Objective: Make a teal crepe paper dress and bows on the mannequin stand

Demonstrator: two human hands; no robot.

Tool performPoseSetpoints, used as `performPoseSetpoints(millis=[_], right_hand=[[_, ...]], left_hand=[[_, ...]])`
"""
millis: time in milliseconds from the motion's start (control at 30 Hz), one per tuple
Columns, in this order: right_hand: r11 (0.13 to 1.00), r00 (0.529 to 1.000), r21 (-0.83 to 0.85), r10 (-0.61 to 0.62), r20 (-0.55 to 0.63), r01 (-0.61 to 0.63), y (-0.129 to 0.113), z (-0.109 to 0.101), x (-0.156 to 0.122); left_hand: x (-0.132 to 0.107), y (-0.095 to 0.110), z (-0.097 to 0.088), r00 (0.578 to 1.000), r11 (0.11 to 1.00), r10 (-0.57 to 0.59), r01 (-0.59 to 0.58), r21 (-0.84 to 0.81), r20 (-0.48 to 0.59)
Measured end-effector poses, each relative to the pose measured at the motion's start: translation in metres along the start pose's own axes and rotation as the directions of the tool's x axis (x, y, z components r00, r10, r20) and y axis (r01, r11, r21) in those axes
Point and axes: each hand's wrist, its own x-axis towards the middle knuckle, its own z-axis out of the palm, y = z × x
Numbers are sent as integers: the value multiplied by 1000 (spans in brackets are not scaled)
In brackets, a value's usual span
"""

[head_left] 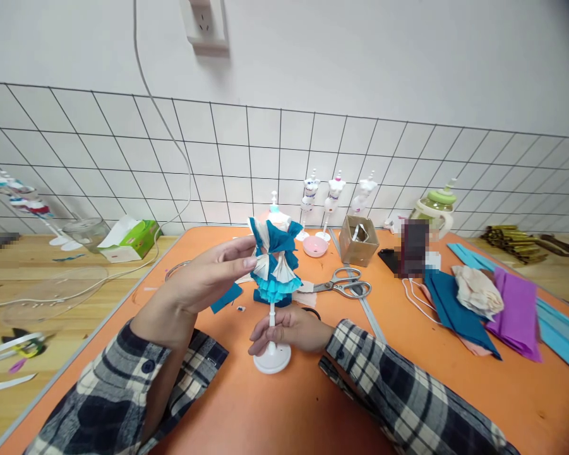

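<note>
A small white doll-size dress form (272,314) stands upright on its round base, wearing a ruffled paper dress (272,278) in dark blue, cream and turquoise. My right hand (288,328) is closed around the stand's pole, just above the base. At the dress's left side is my left hand (213,268), fingers stretched out and thumb apart from them. Its thumb tip meets the edge of the ruffles; the far fingertips are partly hidden behind the dress. Grey-handled scissors (343,283) lie to the right of the dress. Dark blue paper scraps (226,298) lie around the stand.
Behind stand several bare dress forms (332,196), a pink bowl (315,246) and a small cardboard box (359,243). Folded crepe paper (516,313), a phone-like blurred object (414,246) and a green-lidded jug (436,208) are at right. A tissue pack (130,239) sits left.
</note>
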Motion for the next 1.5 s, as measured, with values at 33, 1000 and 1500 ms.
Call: performPoseSetpoints(millis=[33,1000,1500], right_hand=[[1000,1000,-5,2,14,-2,-1,1,0],[996,998,-82,-36,-50,32,6,-9,2],[987,971,-160,-47,-234,9,21,-11,9]], left_hand=[[0,-1,1,1000,1000,-14,13,-10,-12],[1,-5,15,956,939,-75,164,302,-283],[4,-13,2,968,975,-91,134,175,-234]])
